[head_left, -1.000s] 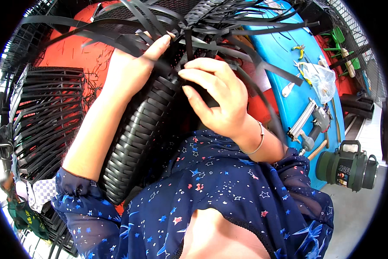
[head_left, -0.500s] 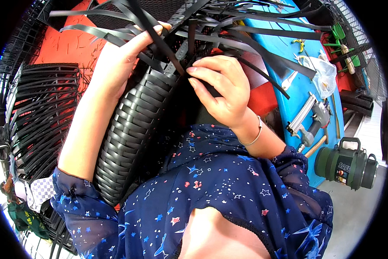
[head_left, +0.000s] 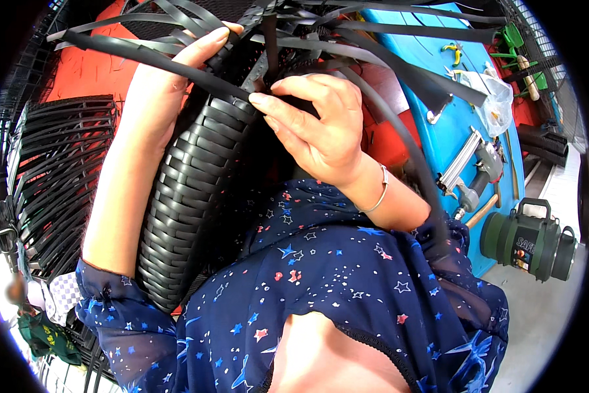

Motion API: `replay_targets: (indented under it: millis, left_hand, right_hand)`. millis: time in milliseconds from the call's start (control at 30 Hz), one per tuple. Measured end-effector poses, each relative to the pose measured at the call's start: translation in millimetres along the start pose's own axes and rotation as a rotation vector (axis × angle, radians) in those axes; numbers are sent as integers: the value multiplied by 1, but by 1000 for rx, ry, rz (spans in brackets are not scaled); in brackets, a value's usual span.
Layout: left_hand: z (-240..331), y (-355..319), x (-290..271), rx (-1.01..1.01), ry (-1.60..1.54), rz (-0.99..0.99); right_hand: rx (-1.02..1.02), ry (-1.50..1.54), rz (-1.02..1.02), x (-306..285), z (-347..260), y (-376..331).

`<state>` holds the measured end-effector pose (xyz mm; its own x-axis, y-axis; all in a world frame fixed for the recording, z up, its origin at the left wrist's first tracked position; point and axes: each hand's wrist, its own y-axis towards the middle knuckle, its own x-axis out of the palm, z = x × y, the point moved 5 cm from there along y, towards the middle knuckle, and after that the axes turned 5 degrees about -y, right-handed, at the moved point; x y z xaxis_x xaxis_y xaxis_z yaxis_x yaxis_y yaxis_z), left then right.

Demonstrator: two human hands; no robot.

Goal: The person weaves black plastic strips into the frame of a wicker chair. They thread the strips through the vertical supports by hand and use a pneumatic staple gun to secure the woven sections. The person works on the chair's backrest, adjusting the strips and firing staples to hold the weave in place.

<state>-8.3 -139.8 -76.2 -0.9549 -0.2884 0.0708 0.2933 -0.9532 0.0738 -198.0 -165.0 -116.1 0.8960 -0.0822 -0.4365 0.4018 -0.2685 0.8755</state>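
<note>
We see a black woven basket [head_left: 189, 196] lying tilted across the lap, its finished wall of flat plastic bands running from the lower left up toward the top middle, where loose black strips [head_left: 373, 29] fan out unwoven.

The left hand [head_left: 160, 92] lies flat against the upper outside of the basket wall, fingers stretched out and together, with the fingertips reaching up among the loose strips; one long strip [head_left: 143, 57] crosses over the back of this hand. It presses on the basket rather than closing around anything.

The right hand [head_left: 317, 128] sits at the open edge of the weave, just beside the left. Its fingers curl inward, and the thumb and forefinger pinch toward each other at a strip end by the rim; we cannot tell for certain whether a strip is clamped between them, as the dark bands hide the tips. A thin silver bracelet [head_left: 376, 196] rings the wrist.

To the right stands a blue table [head_left: 438, 131] carrying a metal staple gun [head_left: 471, 173] and a clear plastic bag [head_left: 494, 105]. A dark green jug [head_left: 530, 239] stands on the floor below it. At the left, a stack of black woven pieces [head_left: 61, 177] rests on a red surface [head_left: 101, 69].
</note>
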Motion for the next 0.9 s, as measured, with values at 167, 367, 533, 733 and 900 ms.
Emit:
replay_targets:
  millis: [167, 367, 533, 733, 900]
  left_hand:
    - [1, -5, -2, -118, 3, 84]
    - [-4, 1, -7, -65, 14, 15]
    - [-2, -2, -3, -44, -10, 36]
    - [-3, -5, -8, -77, 2, 83]
    - [-12, -6, -5, -258, -282, 51]
  right_hand:
    - [11, -26, -51, -1, -4, 2]
    - [31, -20, -86, 1, -4, 6]
    - [86, 16, -117, -1, -8, 10]
    - [126, 48, -220, -6, -14, 22]
    - [104, -14, -283, -8, -14, 26]
